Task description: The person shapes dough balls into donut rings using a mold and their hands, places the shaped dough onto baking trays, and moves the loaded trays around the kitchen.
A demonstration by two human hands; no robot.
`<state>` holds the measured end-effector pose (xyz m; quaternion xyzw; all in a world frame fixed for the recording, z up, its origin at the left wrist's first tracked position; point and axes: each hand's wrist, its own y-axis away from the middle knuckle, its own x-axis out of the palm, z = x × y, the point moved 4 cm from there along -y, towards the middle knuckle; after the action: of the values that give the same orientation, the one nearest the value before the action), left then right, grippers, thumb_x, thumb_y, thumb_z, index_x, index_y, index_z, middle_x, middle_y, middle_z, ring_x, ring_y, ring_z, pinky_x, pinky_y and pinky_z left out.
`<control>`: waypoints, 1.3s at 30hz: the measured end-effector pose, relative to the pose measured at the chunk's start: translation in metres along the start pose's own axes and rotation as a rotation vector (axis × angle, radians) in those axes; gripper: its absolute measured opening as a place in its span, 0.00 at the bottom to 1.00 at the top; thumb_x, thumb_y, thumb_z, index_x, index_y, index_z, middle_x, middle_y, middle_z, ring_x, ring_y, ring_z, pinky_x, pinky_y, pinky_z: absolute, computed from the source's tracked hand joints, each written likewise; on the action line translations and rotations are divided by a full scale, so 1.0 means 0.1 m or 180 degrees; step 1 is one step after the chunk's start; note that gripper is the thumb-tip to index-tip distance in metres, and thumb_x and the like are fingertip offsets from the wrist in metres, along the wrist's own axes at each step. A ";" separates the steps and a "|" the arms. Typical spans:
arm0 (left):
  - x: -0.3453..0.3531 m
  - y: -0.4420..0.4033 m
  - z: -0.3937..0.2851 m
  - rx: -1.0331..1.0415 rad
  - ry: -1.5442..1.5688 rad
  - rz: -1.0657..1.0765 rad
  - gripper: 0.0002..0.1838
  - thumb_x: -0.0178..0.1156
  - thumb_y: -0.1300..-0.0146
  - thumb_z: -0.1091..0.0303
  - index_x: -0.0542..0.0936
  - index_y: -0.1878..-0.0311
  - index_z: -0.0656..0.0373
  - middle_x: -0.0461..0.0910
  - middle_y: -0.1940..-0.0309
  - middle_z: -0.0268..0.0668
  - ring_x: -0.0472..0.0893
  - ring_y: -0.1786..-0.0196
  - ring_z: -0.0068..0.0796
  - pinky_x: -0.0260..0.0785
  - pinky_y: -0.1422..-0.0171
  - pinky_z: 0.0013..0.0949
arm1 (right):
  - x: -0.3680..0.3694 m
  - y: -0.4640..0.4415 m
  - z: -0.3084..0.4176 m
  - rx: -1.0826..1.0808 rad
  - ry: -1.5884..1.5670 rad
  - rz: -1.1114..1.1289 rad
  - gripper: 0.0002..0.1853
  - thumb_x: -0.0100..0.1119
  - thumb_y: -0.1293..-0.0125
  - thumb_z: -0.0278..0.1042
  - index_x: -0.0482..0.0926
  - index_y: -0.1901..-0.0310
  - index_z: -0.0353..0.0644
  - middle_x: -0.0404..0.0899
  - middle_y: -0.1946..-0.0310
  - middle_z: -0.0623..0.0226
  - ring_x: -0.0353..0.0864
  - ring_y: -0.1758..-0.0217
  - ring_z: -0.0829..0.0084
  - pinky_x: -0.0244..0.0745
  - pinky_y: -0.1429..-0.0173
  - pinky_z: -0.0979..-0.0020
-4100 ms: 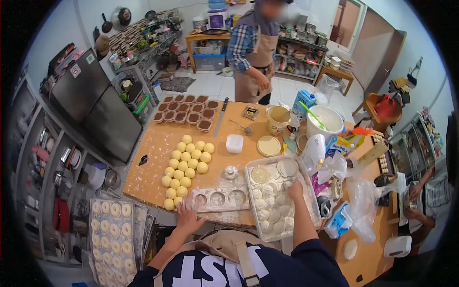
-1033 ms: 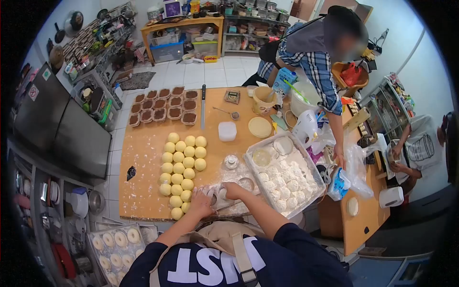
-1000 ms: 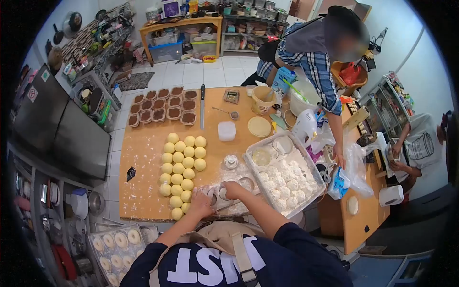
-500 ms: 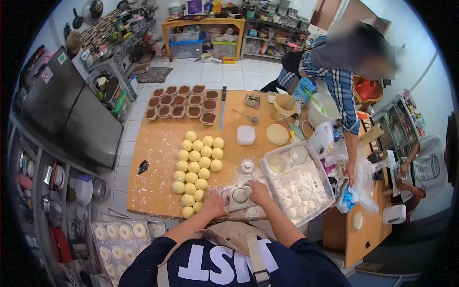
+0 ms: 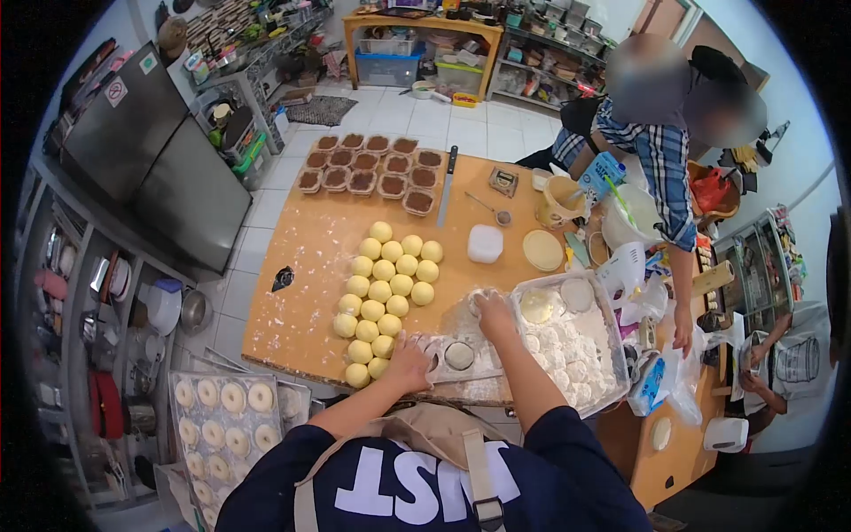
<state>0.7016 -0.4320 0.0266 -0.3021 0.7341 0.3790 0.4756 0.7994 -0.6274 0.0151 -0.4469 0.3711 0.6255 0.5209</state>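
Right hand (image 5: 494, 316) now moving off moulding board (image 5: 480, 364), fingers gripping white press (image 5: 478, 294) beyond; dough disc (image 5: 459, 356) sitting in board, seemingly placed; left hand (image 5: 409, 364) touching board, spread unclear.

The right fingers (image 5: 487, 306) have moved from the holed board (image 5: 486, 363) to the white knobbed press (image 5: 476, 296).

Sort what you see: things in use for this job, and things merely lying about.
Job, by the look of it: holed board, floured rounds, floury tray, probably yellow balls.
Lying about, it seems: knife, brown-topped cups, square white tub, blue carton.
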 end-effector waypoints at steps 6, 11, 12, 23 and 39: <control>0.22 -0.05 0.07 -0.0002 0.0024 -0.0400 0.47 0.70 0.61 0.50 0.62 0.35 0.55 0.62 0.36 0.43 0.61 0.33 0.42 0.40 0.28 0.56 | -0.40 0.14 0.26 -0.0025 -0.0322 0.0341 0.14 0.50 0.44 0.24 0.74 0.54 0.44 0.72 0.56 0.48 0.74 0.53 0.51 0.71 0.51 0.56; 0.08 -0.04 0.04 -0.0070 0.0104 -0.0086 0.51 0.71 0.62 0.48 0.61 0.33 0.55 0.61 0.35 0.47 0.58 0.31 0.45 0.36 0.26 0.54 | -0.27 0.60 0.46 -0.0023 -0.0331 0.1128 0.14 0.51 0.46 0.22 0.75 0.57 0.44 0.72 0.57 0.48 0.74 0.54 0.50 0.71 0.52 0.56; 0.07 -0.03 0.03 -0.0074 0.0120 -0.0086 0.51 0.72 0.62 0.48 0.61 0.34 0.55 0.61 0.35 0.47 0.58 0.31 0.45 0.36 0.26 0.54 | -0.23 0.68 0.51 -0.0119 -0.0281 0.1013 0.15 0.51 0.48 0.22 0.75 0.57 0.42 0.72 0.58 0.49 0.74 0.54 0.50 0.71 0.52 0.56; 0.07 -0.03 0.02 -0.0136 0.0367 -0.0078 0.50 0.73 0.63 0.53 0.61 0.34 0.54 0.61 0.34 0.43 0.57 0.30 0.43 0.34 0.25 0.53 | -0.04 0.80 0.63 -0.0150 -0.0200 0.0894 0.14 0.51 0.51 0.20 0.76 0.60 0.39 0.72 0.61 0.49 0.75 0.56 0.49 0.72 0.54 0.56; 0.02 0.00 0.01 -0.0147 -0.0001 0.0075 0.50 0.71 0.59 0.48 0.60 0.33 0.54 0.61 0.34 0.44 0.57 0.30 0.43 0.33 0.25 0.52 | -0.31 0.68 0.51 -0.0105 -0.0371 0.0244 0.11 0.54 0.49 0.25 0.77 0.62 0.45 0.73 0.62 0.50 0.76 0.58 0.51 0.72 0.55 0.55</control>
<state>0.7009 -0.4313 0.0245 -0.3043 0.7286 0.4014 0.4641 0.7260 -0.6025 0.0610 -0.4036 0.3467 0.6760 0.5098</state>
